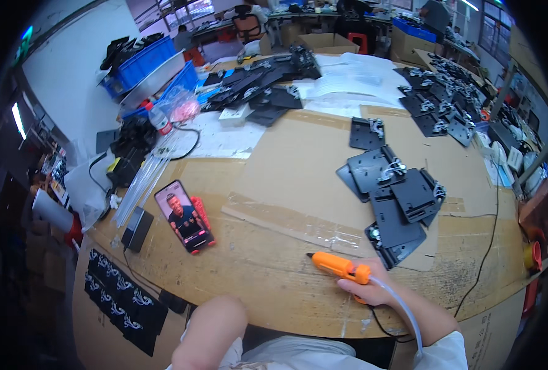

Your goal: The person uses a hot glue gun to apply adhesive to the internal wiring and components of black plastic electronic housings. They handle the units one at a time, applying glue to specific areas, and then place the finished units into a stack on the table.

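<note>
My right hand (376, 287) is closed around an orange hot glue gun (336, 265), held low over the near edge of the wooden table (274, 290). Its dark nozzle points left, and a pale glue stick (400, 302) trails from its back toward my sleeve. Just beyond the gun lies a loose pile of black plastic housings (397, 213) with bundled wires. Of my left side, only a bare bent limb (218, 327) shows at the lower edge; my left hand is out of sight. A phone (183, 217) leans on a red stand (200, 213), its screen lit.
Clear glue sticks (141, 188), a dark box (137, 229) and a bottle (158, 118) are at the left. Cardboard (286, 166) covers the table's middle. More black housings (440, 102) lie far right, and blue crates (141, 65) far left. Black pieces (123, 296) with wires lie lower left.
</note>
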`<state>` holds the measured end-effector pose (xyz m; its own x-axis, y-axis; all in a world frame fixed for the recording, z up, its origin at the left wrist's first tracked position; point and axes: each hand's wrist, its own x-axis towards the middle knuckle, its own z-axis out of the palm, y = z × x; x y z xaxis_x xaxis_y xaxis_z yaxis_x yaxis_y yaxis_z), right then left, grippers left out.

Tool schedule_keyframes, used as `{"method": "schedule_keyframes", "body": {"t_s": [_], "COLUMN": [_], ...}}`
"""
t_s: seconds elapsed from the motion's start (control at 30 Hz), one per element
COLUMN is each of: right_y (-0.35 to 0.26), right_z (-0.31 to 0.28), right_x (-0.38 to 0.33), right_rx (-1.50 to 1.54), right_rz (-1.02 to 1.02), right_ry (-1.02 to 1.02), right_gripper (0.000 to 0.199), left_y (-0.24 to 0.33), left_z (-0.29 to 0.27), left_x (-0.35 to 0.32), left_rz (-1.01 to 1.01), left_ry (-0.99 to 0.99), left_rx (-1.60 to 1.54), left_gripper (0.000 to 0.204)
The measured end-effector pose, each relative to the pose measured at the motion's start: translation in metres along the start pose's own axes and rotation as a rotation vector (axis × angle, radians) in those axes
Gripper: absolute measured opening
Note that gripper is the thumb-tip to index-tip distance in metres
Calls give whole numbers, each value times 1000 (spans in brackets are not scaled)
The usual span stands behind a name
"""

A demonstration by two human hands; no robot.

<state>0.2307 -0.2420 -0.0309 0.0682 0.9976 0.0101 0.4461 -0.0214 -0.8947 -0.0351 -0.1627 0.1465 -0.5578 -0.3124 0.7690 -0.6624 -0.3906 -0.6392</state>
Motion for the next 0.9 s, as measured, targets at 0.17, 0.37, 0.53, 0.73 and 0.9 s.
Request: {"method": "schedule_keyframes", "body": {"t_s": [0.17, 0.37, 0.53, 0.73, 0.9], "right_y": [-2, -2, -1, 11, 16], "right_z": [3, -13, -3, 0, 11], "right_x": [3, -7, 3, 1, 0], "right_rx": [-30, 16, 70, 136, 268], "right_rz": [-143, -19, 60, 20, 93], "right_ry": [56, 37, -66, -25, 11], "right_gripper": [27, 31, 28, 25, 17], "left_y": [-37, -203, -217, -218, -194], "left_z": [-29, -12, -52, -1, -15], "left_x": [-18, -234, -360, -320, -330], "left_rz": [-498, -1562, -2353, -2315, -1894], "left_ry": [-176, -957, -1506, -1517, -1149], "left_rx": [839, 809, 276, 494, 560], "left_gripper": [19, 48, 101, 98, 73]}}
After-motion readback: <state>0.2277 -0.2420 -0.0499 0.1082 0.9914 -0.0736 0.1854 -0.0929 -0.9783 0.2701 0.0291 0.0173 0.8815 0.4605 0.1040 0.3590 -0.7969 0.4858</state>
